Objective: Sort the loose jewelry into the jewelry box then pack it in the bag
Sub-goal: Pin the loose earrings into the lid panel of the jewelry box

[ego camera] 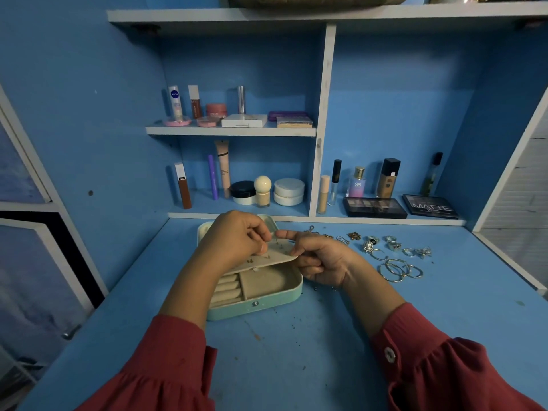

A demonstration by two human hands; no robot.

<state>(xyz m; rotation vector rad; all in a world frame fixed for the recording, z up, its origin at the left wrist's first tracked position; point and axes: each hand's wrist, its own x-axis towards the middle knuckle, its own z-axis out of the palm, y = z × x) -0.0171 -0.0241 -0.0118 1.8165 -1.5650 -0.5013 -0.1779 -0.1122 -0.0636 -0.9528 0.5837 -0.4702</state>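
My left hand (237, 235) pinches an earring post on the flap (278, 255) | my right hand (318, 261) grips the flap edge, steadying it | jewelry box (261, 305) open mid-table, rings (397, 268) wait right.

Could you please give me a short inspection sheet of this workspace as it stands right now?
Surface: blue desk, specks and scuffs.
Job's things: mint jewelry box open; beige earring panel lifted, studs in it; loose jewelry lying right of the box.
Clutter: nothing seen beyond the jewelry.
Hands: left hand pinches at the panel; right hand holds its edge.
Cables: nothing seen.
Surroundings: shelves of cosmetics; bag not clearly seen.
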